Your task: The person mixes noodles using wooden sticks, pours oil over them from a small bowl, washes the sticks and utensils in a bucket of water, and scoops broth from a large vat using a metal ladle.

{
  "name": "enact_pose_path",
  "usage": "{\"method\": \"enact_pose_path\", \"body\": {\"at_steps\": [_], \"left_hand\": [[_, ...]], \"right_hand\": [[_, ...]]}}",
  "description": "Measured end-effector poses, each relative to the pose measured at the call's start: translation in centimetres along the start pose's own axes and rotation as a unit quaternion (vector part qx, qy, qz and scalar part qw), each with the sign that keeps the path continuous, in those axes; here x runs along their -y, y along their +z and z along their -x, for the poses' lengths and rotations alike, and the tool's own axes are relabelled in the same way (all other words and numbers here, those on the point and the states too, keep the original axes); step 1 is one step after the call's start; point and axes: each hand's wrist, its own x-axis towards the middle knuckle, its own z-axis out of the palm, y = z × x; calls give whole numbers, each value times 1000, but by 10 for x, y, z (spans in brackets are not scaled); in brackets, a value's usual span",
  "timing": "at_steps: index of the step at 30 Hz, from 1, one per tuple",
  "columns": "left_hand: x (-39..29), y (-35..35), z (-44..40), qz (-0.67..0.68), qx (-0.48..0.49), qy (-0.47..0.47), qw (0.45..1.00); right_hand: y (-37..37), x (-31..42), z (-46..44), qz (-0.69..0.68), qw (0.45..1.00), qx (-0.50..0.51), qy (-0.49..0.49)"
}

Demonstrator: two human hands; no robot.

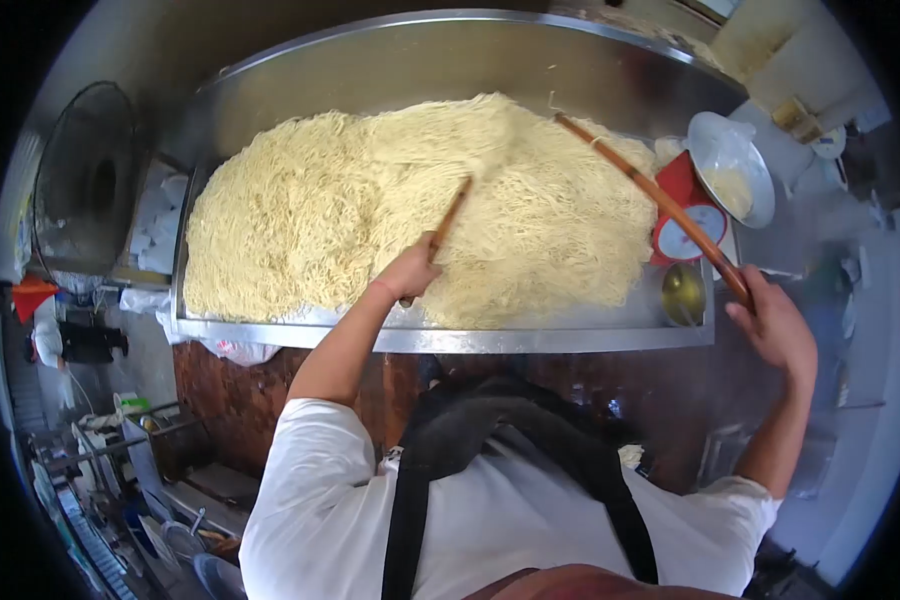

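Note:
A wide heap of pale noodles (pixel 300 210) spreads over a metal tray (pixel 450 341) in front of me. My left hand (pixel 410 270) is closed round a short wooden stick (pixel 454 208), whose tip points up over the middle of the heap. In my right hand (pixel 776 325) is a longer wooden stick (pixel 660 195), slanting up and left so that its far end lies over the noodles' right part. Whether either tip touches the noodles I cannot tell. Just left of my right hand sits a bowl of yellowish liquid (pixel 683 294).
A red scale (pixel 675 183) with a round white dial stands at the tray's right end, beside a white bowl (pixel 755 160) holding some noodles. To the left is a large round fan-like frame (pixel 85 185). A person (pixel 70 343) is at far left, near cluttered shelves.

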Motion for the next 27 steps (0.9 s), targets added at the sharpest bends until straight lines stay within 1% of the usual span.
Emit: {"method": "enact_pose_path", "body": {"at_steps": [2, 3, 5, 7, 8, 9, 10, 11, 12, 13, 14, 15, 16, 17, 19, 20, 22, 24, 25, 26, 27], "left_hand": [[45, -8, 20, -56, -16, 121, 991], [69, -15, 34, -86, -26, 183, 979], [90, -54, 100, -103, -28, 111, 988], [106, -78, 166, -49, -77, 12, 996], [110, -75, 169, -55, -89, -40, 994], [113, -69, 171, -59, -100, -95, 989], [118, -63, 173, -61, -113, -150, 980], [160, -41, 134, -49, -140, -26, 989], [155, -26, 96, -39, -160, -19, 986], [160, -18, 46, -30, -188, 35, 981], [161, -10, 9, -19, -209, 87, 974], [131, -15, 4, 79, -151, 53, 984], [107, -24, 5, 175, -92, 21, 980], [123, -14, 3, 206, -104, 33, 972], [163, 15, 12, 263, -140, 60, 953], [161, 28, 27, 281, -146, 58, 947], [155, 57, 21, 318, -143, 40, 936], [115, 37, 3, 344, -138, 35, 928], [103, 23, 2, 359, -132, 20, 924], [94, 3, 12, 385, -153, 64, 908], [80, -16, 39, 444, -183, 51, 876]], "right_hand": [[-4, 32, -38, 28, 997, 64, -19], [-3, 40, -55, 36, 996, 73, -49], [13, 48, -94, 51, 990, 89, -101], [58, 49, -149, 79, 988, 114, -65], [98, 48, -180, 71, 991, 67, -96], [149, 45, -232, 50, 989, 91, -103], [170, 82, -260, 14, 985, 130, -114], [212, 100, -298, -46, 986, 105, -118], [208, 153, -301, -127, 983, 103, -83], [211, 186, -312, -137, 978, 129, -94], [217, 201, -317, -148, 971, 159, -101], [217, 202, -312, -155, 970, 143, -125], [212, 202, -305, -161, 968, 124, -150], [209, 202, -295, -164, 965, 109, -176], [209, 196, -259, -147, 976, 122, -105], [216, 203, -241, -188, 968, 153, -62], [268, 214, -218, -170, 970, 76, -157], [274, 245, -221, -165, 959, 26, -227], [224, 278, -210, -223, 957, 104, -155], [186, 298, -202, -278, 940, 183, -78], [163, 302, -202, -284, 942, 162, -71]]}}
